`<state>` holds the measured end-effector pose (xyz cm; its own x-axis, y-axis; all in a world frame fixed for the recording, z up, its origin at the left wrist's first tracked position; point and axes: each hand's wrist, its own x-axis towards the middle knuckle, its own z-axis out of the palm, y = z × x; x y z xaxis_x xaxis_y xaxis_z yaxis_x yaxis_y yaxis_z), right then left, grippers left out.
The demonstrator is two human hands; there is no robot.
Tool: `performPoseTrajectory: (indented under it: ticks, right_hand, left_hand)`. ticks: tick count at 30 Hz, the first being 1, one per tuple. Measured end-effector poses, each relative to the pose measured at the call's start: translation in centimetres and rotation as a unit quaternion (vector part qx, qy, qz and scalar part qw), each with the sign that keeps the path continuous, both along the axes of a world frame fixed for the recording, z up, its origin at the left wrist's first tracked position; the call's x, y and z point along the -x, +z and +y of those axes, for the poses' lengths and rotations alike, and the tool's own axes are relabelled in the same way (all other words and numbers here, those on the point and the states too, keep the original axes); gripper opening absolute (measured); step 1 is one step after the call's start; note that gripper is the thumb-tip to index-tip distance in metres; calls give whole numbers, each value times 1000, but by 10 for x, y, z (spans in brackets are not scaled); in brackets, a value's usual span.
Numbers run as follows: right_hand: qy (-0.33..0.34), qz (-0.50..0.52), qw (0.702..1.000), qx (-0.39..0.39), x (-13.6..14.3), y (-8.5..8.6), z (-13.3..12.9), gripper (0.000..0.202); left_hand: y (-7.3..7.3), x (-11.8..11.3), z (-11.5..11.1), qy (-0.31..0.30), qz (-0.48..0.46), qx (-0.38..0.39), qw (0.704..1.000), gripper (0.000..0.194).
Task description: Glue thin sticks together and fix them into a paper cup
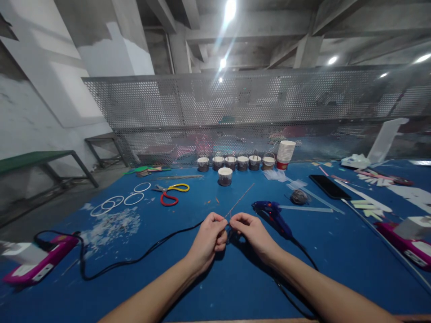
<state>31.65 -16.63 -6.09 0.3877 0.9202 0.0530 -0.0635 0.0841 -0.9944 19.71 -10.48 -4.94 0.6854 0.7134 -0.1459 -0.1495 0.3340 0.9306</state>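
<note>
**Thin twisted strand (241, 198) held in the fingertips of two bare hands over a blue worktable (202, 298)**

At the centre of the frame, the base of the strand is pinched between the thumb and curled fingers of the left hand (209, 235). Just beside it, the thumb and forefinger of the right hand (253, 231) are brought together at the same spot, apparently also gripping the strand. Its free end is pointed toward the upper right. What lies below the fingertips is too dark to be made out.

The step in hand is judged to be a fine twisting or shaping of the strand. For the next move, a light, steady pinch by both hands seems to be called for, with the free end kept from being bent.

Right of centre, a blue glue gun (274, 216) is laid near a small ball of grey yarn (299, 196). Above the hands, a small dark-sided cup with a white rim (225, 177) is placed in front of a row of six little buckets (242, 163). Left of centre, red-and-yellow-handled scissors (165, 190) are set down near white rings (133, 205).
</note>
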Motion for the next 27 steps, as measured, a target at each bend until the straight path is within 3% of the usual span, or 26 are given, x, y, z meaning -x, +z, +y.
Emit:
performPoseTrajectory:
  ticks: [19,27]
  right_hand:
    - [1,-3,1000,10,-1,-4,1,18]
    - [7,1,1000,16,1,-2,-1,16]
  left_hand:
    - [2,2,1,-15,-9,15,1000,27]
    - [4,1,-1,14,4,18,1000,20]
